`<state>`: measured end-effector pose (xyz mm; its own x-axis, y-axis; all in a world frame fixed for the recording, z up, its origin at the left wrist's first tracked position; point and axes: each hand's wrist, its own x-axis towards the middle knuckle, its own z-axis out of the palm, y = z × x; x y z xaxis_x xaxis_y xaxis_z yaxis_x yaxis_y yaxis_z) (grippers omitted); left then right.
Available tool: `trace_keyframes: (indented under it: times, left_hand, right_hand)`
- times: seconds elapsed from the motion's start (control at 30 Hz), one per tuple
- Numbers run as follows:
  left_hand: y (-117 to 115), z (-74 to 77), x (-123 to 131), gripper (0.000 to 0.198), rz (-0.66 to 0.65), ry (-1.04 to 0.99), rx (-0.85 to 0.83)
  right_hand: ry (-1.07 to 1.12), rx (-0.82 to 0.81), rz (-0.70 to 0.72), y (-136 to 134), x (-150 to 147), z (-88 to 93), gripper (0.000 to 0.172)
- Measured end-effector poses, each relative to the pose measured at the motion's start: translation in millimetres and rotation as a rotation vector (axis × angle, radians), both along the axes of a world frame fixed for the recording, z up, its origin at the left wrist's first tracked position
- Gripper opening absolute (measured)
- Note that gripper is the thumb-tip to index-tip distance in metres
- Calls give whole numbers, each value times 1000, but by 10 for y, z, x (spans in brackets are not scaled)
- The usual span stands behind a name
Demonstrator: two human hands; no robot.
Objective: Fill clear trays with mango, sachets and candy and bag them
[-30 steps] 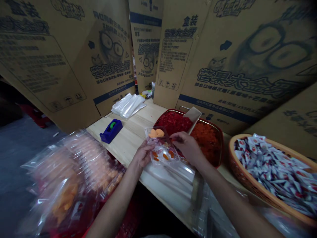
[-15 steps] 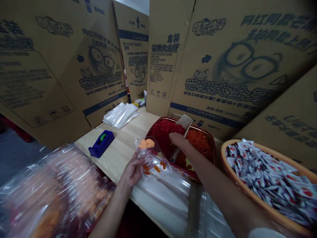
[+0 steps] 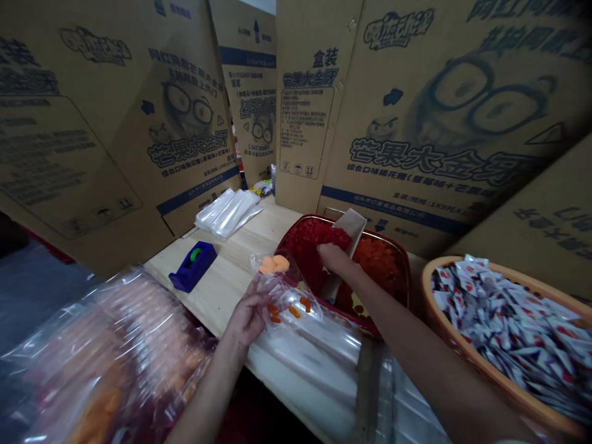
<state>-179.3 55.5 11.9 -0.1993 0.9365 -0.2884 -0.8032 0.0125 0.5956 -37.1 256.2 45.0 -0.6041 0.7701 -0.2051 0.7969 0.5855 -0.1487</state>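
While the left hand grips a clear bag of orange pieces, the right hand, nearer the red tray, curls over it (any pinched piece hidden).

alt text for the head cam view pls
A person's left hand holds a clear plastic bag containing orange pieces, while the right hand reaches into a red tray of red and orange granules. Printed cardboard boxes stand behind the pale wooden table.
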Motion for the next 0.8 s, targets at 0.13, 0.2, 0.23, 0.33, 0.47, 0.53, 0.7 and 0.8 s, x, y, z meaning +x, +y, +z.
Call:
trace_keyframes:
  times: [0.13, 0.2, 0.23, 0.33, 0.47, 0.53, 0.7, 0.8]
  left_hand:
    - [-45, 50, -4, 66, -12, 2, 14]
    - [-77, 92, 22, 64, -15, 16, 12]
    - [-95, 116, 44, 63, -15, 23, 13]
    - [-159, 186, 128, 62, -38, 27, 33]
    - [-276, 277, 235, 62, -70, 7, 33]
    - [-343, 327, 287, 60, -89, -6, 36]
    - [-485, 435, 508, 55, -176, -42, 15]
    - [-502, 442, 706, 56, -247, -61, -13]
  right_hand:
    - [276, -42, 82, -452, 93, 217, 18]
    - [491, -181, 189, -755, 154, 274, 12]
    - [586, -247, 244, -900, 180, 288, 10]
    - [740, -279, 338, -1225, 265, 319, 11]
    - [813, -66, 184, -1270, 593, 415, 15]
    - [739, 89, 17, -1133, 933, 454, 15]
    - [107, 97, -475, -737, 2105, 386, 21]
    - [36, -64, -547, -697, 2634, 269, 36]
